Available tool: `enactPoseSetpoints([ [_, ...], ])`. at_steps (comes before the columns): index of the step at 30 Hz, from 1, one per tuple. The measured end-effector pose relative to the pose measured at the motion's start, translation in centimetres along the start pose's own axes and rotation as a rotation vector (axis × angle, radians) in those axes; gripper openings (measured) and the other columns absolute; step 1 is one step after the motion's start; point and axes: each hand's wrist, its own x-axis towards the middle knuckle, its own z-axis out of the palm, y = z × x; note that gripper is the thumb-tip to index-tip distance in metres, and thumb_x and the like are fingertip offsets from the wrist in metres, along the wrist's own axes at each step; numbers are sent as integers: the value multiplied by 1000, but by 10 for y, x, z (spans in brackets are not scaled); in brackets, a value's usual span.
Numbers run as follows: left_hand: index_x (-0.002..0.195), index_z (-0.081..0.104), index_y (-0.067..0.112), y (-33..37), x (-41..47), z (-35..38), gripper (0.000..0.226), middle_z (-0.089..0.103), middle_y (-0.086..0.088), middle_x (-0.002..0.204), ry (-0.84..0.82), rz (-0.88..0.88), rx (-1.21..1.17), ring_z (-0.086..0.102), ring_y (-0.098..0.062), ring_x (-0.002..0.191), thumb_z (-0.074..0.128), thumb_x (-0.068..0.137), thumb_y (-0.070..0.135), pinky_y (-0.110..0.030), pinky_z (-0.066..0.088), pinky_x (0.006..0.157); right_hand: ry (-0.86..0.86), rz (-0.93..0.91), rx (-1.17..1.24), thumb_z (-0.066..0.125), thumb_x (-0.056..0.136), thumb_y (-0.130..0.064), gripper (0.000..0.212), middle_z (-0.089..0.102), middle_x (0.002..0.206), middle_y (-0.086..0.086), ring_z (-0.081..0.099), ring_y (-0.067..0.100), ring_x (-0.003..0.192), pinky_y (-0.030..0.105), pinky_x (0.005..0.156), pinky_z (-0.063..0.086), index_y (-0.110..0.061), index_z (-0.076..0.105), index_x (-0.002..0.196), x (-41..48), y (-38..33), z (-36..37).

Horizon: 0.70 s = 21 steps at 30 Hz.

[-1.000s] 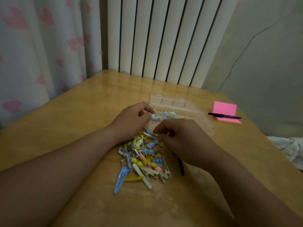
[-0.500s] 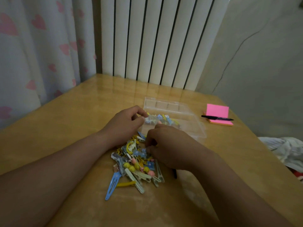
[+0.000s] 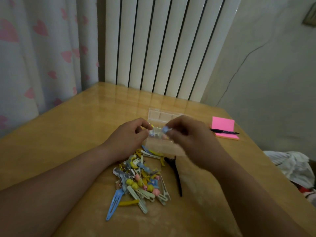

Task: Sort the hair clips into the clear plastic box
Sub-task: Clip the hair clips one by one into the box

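A heap of small coloured hair clips lies on the wooden table, with a long blue snap clip at its near left and a black claw clip to its right. Behind the heap stands the clear plastic box, its compartments partly hidden by my hands. My right hand is raised over the box and pinches a small blue clip at the fingertips. At the box's left edge my left hand pinches a small pale clip.
A pink sticky-note pad with a black pen across it lies at the right of the table. White radiator ribs stand behind the table, a heart-print curtain hangs at left, and crumpled cloth lies off the right edge.
My right hand has lifted off the heap with a small blue clip and moved up over the box. My left hand stays at the box's left edge. The black claw clip is now uncovered.
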Motion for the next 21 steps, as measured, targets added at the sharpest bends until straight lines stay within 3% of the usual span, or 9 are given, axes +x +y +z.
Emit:
enactPoseSetpoints([
  [3,112,69,34,-1,-1,0,16,59,-2,77,-8,-9,-8,47,-6,57,55,107,29,-33,41,60,213,187,115,73,98,-30,7,75,90,-5,70,11,85,30,68,53,-24,74,101,34,29,-24],
  [6,112,69,34,-1,0,0,16,60,-4,80,-4,-7,-2,47,-6,57,55,107,29,-32,41,60,171,331,-8,78,94,-28,12,77,85,-1,72,25,86,49,76,62,-17,78,88,66,64,-31],
  [7,112,69,34,-1,0,0,16,61,-6,81,-3,-6,-2,47,-6,57,55,107,29,-32,41,60,139,362,-40,79,92,-26,12,78,84,-1,72,26,85,49,78,62,-17,79,85,73,72,-28],
  [12,112,69,33,-1,-1,0,17,65,-14,89,-5,-5,-11,50,-11,61,54,106,28,-34,42,60,24,409,-145,85,86,-21,7,79,81,2,67,19,74,27,63,48,-15,85,84,87,89,-11],
  [16,112,69,34,-2,0,0,17,65,-13,89,-7,-3,-2,50,-10,60,54,106,29,-34,41,60,-16,441,-173,83,86,-17,5,78,80,0,68,17,73,31,63,55,-14,86,88,93,87,-7],
  [21,112,68,35,-3,0,1,16,63,-9,84,-11,-12,-20,49,-13,60,54,106,30,-37,41,60,19,389,-86,74,96,-16,10,79,83,-5,71,14,78,24,58,50,-18,83,94,81,83,-9],
])
